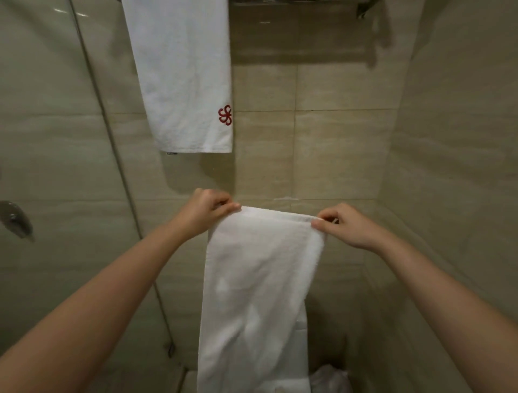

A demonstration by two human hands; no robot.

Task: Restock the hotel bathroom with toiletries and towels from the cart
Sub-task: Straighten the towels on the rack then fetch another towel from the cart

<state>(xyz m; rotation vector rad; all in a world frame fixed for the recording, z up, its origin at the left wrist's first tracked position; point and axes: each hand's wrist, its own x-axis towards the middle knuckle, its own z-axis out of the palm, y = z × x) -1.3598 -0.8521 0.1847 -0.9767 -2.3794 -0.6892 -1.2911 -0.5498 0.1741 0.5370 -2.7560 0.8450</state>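
Both hands (208,209) (346,225) pinch the white towel's (258,283) top edge, length hanging down.

- One view only, from a camera worn on the head, which looked forward and slightly down along both outstretched forearms.
- It faced a tiled wall (336,134) in a corner, close in.
- The wide lens bent the glass panel's edge (112,146) at left.
- No second view shared the scene.

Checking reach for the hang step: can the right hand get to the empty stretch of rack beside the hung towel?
Probably yes: nothing blocks the wall between the right hand and the rack, but it grips the towel.
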